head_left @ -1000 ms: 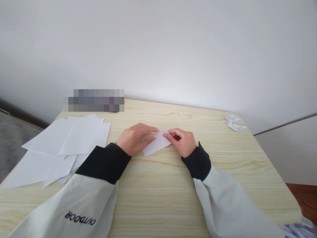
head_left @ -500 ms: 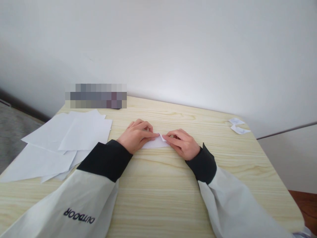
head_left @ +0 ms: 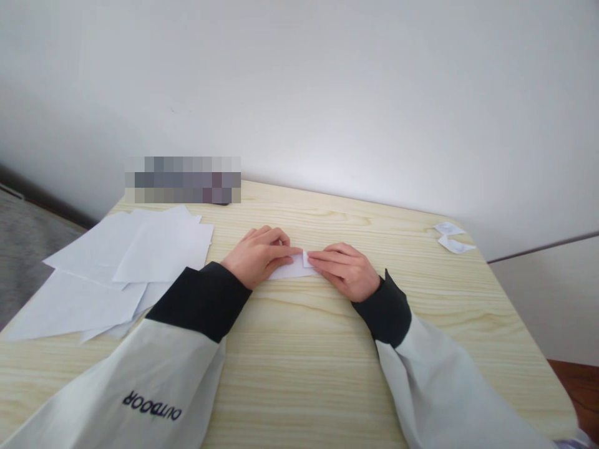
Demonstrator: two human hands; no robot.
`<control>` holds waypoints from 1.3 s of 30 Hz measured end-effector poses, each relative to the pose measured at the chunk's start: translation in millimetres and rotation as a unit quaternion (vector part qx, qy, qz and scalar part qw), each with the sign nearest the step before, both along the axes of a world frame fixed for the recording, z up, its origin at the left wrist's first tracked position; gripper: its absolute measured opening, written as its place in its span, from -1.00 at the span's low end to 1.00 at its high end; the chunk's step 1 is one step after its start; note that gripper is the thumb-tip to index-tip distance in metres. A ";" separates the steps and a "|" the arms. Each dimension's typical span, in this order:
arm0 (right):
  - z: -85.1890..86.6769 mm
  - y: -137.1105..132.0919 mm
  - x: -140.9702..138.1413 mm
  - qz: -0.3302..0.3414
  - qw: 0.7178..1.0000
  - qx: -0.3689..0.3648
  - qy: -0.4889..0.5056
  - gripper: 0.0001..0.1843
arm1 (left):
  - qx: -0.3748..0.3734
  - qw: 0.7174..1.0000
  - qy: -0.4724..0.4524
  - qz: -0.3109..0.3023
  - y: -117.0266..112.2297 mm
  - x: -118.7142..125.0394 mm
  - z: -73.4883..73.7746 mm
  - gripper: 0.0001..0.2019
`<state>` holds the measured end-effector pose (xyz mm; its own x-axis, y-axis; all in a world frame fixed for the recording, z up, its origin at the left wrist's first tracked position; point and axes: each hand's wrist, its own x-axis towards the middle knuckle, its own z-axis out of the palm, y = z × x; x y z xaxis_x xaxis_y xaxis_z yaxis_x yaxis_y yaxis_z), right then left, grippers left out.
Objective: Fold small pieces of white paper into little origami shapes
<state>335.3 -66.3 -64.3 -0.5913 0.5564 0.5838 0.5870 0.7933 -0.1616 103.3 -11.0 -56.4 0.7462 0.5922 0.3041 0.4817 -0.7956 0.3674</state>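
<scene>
A small folded white paper strip (head_left: 292, 269) lies flat in the middle of the light wooden table (head_left: 299, 362). My left hand (head_left: 258, 255) rests on its left part, fingers pressed together and pointing right, fingertips on the paper. My right hand (head_left: 344, 269) lies on its right part, fingers stretched left and pressed down on a small raised fold. The fingertips of both hands nearly meet over the strip. Most of the paper is hidden under the hands.
Several loose white sheets (head_left: 121, 262) lie spread over the table's left side. Two small folded paper pieces (head_left: 452, 238) sit near the far right corner. A blurred dark object (head_left: 182, 181) stands at the back left, against the white wall.
The strip, tilted and partly lifted a second ago, now lies flat. Both hands have come down on it, and my right fingers have straightened to press the fold.
</scene>
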 end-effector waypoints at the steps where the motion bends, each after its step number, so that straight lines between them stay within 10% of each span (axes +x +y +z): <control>1: -0.3 0.3 0.5 0.003 1.000 0.000 0.000 -0.77 | 0.002 1.000 0.003 0.001 -0.3 0.0 0.3 -0.73; 39: 8.4 -11.2 -4.2 -0.055 0.996 -0.012 -0.065 -0.72 | 0.069 0.996 0.040 0.031 -7.4 1.0 6.6 -0.76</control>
